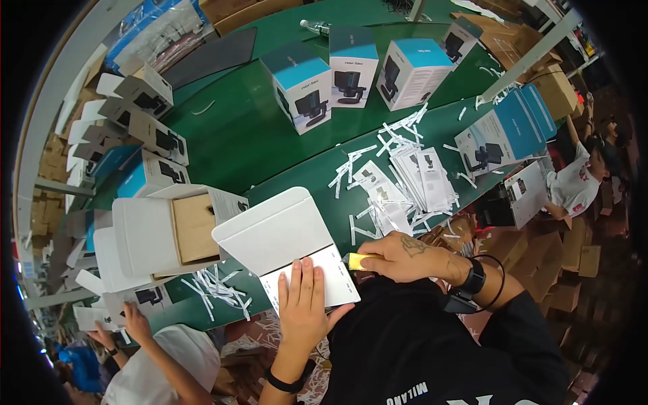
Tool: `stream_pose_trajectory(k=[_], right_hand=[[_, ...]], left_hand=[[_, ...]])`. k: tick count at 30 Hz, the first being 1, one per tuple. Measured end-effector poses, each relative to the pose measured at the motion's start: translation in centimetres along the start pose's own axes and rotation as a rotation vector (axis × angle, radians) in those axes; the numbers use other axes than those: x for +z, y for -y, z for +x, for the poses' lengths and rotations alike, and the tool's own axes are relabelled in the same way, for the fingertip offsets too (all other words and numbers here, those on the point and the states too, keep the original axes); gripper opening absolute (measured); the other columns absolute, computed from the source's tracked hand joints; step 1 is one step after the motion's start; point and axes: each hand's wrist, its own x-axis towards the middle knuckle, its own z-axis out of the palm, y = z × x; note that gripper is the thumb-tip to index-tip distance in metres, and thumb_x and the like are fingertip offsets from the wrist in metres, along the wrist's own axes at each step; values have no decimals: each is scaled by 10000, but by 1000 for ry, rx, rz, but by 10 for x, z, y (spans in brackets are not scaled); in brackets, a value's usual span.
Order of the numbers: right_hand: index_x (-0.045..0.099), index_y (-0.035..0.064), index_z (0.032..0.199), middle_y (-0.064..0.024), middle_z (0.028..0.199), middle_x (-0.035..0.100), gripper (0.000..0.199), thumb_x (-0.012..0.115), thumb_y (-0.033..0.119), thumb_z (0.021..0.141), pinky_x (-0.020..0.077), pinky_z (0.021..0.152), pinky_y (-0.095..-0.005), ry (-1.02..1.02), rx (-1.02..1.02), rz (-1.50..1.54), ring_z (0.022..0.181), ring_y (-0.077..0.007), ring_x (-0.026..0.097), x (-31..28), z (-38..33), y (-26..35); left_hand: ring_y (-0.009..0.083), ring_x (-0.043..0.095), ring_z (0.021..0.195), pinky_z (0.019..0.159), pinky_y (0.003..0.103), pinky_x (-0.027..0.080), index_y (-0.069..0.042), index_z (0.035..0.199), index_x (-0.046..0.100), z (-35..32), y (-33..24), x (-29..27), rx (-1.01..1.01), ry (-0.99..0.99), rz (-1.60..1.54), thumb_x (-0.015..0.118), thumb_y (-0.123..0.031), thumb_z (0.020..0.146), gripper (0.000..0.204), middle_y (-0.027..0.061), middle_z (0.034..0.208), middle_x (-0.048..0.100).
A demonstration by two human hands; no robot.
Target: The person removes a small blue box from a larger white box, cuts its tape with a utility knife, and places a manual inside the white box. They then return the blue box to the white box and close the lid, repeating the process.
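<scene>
A white cardboard box (277,233) lies in front of me with its lid flap raised. My left hand (305,304) rests flat on the box's lower panel, fingers stretched out. My right hand (408,256) is closed around a yellow box cutter (363,262); its dark tip is at the panel's right edge. Whether the blade touches the cardboard I cannot tell. Beyond my right hand, a pile of printed leaflets (426,179) lies among cut white paper strips (351,165).
Blue-and-white printed boxes (351,74) stand at the back of the green table (223,135). Another printed box (496,138) is at the right. An open box with a brown insert (192,229) stands to the left. At lower left a co-worker's hands (137,324) handle a box.
</scene>
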Motion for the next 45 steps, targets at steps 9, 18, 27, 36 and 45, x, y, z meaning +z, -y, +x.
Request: stream_pose_trajectory(k=[9, 18, 27, 36, 45], right_hand=[[643, 42, 1049, -121, 806, 681, 238, 610, 270, 992, 521, 542, -383, -48, -263, -182, 591, -316, 660, 15, 17, -16], [643, 51, 901, -134, 753, 679, 334, 609, 374, 977, 495, 556, -468, -110, -106, -647, 657, -363, 665, 27, 26, 32], [627, 15, 1129, -184, 894, 720, 440, 656, 422, 964, 522, 688, -455, 208, 307, -667, 758, -350, 689, -33, -60, -11], [598, 23, 1132, -161, 964, 669, 281, 681, 168, 905, 555, 770, -394, -203, -217, -226, 883, -345, 688, 46, 24, 78], [624, 15, 1013, -149, 971, 656, 229, 699, 168, 860, 543, 799, -409, -91, -248, -251, 900, -337, 660, 95, 82, 94]], left_hand=[[442, 445, 1418, 1157, 606, 294, 88, 1382, 527, -2, 4, -1, 2, -27, -30, 791, -613, 750, 981, 272, 1521, 470], [405, 441, 1430, 1170, 596, 295, 84, 1377, 542, -7, 6, -2, -25, -56, -48, 782, -593, 781, 933, 256, 1506, 492], [395, 524, 1359, 1122, 505, 419, 80, 1304, 591, -31, 11, 1, 90, -214, -105, 804, -431, 813, 739, 245, 1461, 534], [353, 661, 1174, 1037, 451, 520, 64, 1113, 703, -47, 19, -3, 248, -244, 24, 730, -128, 844, 332, 203, 1218, 692], [349, 684, 1114, 1054, 445, 515, 68, 1059, 724, -59, 23, 21, 261, -409, -106, 611, -104, 850, 293, 219, 1137, 716]])
